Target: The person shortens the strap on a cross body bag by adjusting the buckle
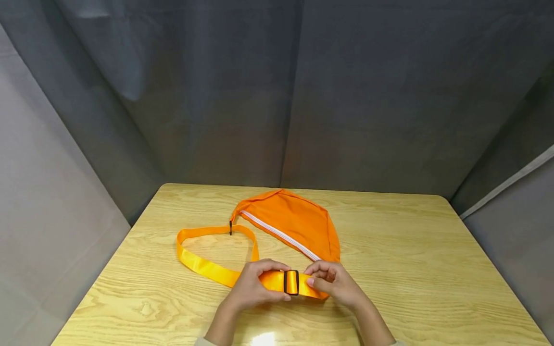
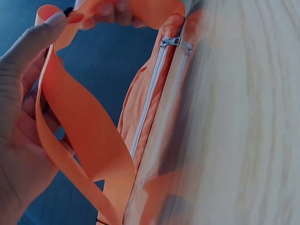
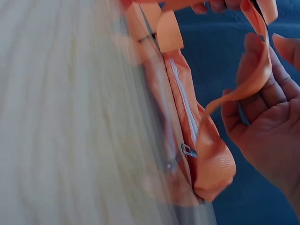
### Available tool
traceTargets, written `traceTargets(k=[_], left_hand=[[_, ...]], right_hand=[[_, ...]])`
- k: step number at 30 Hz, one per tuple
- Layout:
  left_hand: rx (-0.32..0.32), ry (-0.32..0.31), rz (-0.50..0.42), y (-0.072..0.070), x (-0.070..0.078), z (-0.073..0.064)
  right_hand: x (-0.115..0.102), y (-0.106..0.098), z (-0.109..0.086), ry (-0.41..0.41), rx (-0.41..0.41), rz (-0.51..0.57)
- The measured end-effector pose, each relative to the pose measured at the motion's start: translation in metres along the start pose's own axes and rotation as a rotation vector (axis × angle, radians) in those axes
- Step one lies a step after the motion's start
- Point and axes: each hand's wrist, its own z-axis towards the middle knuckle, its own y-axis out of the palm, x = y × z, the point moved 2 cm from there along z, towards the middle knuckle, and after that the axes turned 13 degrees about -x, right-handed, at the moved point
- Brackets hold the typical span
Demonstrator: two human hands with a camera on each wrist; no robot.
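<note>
An orange waist bag (image 1: 298, 218) lies on the table, its white zipper (image 1: 277, 232) slanting across the front. Its yellow-orange strap (image 1: 201, 266) loops out to the left and back under the hands. My left hand (image 1: 251, 288) holds the strap at a black slider buckle (image 1: 291, 282), thumb at its lower edge and forefinger at its upper edge. Just right of the buckle, my right hand (image 1: 342, 284) pinches the strap between thumb and fingers. In the left wrist view, slack strap (image 2: 89, 122) hangs across the palm. A metal zipper pull (image 3: 189, 150) shows in the right wrist view.
The wood-grain table (image 1: 411, 250) extends to both sides of the bag. Dark grey curtain (image 1: 368, 96) stands behind the far edge, with lighter grey cloth (image 1: 43, 192) at the left. A small black ring (image 1: 231, 228) joins strap and bag.
</note>
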Motion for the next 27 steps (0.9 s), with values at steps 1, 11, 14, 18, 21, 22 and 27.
traceTargets(k=[1,11,14,18,21,22,27], left_hand=[[0.002,-0.006,-0.005,-0.001,0.000,-0.001],[-0.014,-0.033,-0.048,-0.003,-0.003,-0.002],[-0.007,-0.039,-0.072,-0.003,-0.005,-0.001],[-0.021,-0.021,-0.097,-0.001,-0.007,0.000],[-0.033,0.001,-0.087,0.001,-0.006,0.001],[-0.033,0.006,-0.079,0.001,-0.006,0.001],[-0.018,-0.004,-0.046,0.000,-0.005,0.001]], right_hand=[[0.000,-0.002,-0.001,0.007,-0.004,-0.026],[0.001,-0.004,0.000,-0.091,-0.022,0.007],[0.000,-0.002,0.002,-0.103,-0.015,0.037],[-0.001,0.001,0.005,-0.095,-0.004,0.067],[-0.003,0.004,0.007,-0.077,-0.001,0.082],[-0.003,0.005,0.008,-0.066,0.001,0.079],[-0.004,0.002,0.006,0.018,0.008,-0.085]])
